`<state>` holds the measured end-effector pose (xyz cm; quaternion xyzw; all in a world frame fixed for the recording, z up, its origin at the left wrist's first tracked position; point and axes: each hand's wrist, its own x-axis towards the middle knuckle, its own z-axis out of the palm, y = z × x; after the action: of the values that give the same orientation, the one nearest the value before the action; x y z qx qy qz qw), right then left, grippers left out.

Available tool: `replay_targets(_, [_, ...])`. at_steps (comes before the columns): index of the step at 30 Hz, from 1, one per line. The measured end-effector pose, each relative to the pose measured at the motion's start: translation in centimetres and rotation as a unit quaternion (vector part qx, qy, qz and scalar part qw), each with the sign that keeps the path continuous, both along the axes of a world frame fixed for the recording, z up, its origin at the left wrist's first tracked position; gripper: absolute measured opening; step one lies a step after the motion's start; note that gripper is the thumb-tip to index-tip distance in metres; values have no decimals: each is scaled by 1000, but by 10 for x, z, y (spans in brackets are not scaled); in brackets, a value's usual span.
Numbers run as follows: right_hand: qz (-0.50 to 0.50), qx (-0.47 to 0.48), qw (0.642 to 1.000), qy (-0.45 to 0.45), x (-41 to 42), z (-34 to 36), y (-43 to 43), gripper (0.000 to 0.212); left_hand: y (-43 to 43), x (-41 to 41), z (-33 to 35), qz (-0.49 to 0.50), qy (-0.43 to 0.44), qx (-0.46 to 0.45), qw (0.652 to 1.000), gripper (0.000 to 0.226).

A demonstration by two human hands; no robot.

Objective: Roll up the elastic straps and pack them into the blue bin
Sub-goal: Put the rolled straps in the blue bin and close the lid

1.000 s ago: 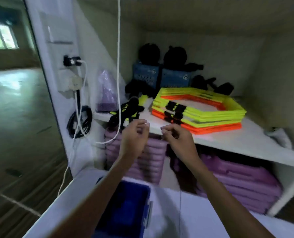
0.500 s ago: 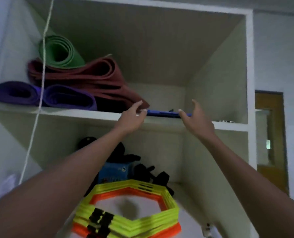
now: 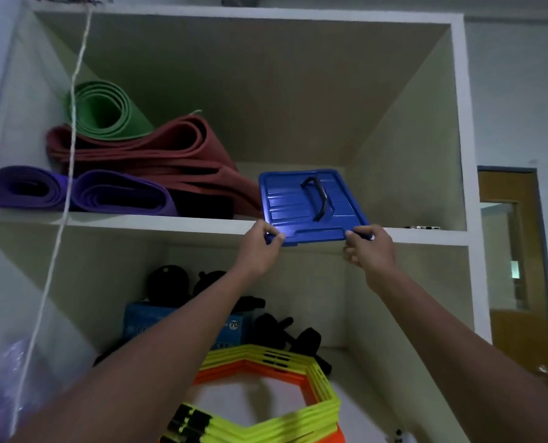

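Observation:
A blue bin lid (image 3: pixel 307 206) with a dark handle is tilted up at the front of the upper shelf (image 3: pixel 157 222). My left hand (image 3: pixel 261 247) grips its near left corner. My right hand (image 3: pixel 370 249) grips its near right corner. Both arms reach up from below. The blue bin itself and the elastic straps are not in sight.
Rolled mats lie on the upper shelf to the left: green (image 3: pixel 106 107), red (image 3: pixel 157 155), purple (image 3: pixel 74 193). A white cord (image 3: pixel 63 199) hangs down the left side. Below are yellow and orange hexagon rings (image 3: pixel 266 398), a blue box (image 3: pixel 183 324) and black gear (image 3: pixel 279 327). A wooden door (image 3: pixel 515 251) stands at right.
My view swung up from the lower shelf and blue bin to the upper shelf. Both hands rose, took hold of the blue lid and tilted it up off the shelf edge.

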<state>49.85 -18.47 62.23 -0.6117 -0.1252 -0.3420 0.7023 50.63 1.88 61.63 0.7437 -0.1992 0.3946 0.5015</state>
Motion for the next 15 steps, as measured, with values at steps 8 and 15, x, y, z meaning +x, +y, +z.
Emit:
replay_targets(8, [109, 199, 974, -8, -22, -6, 9, 66, 2, -12, 7, -87, 82, -58, 991, 49])
replay_targets(15, [140, 83, 986, -38, -53, -32, -12, 54, 22, -41, -4, -87, 17, -93, 992, 64])
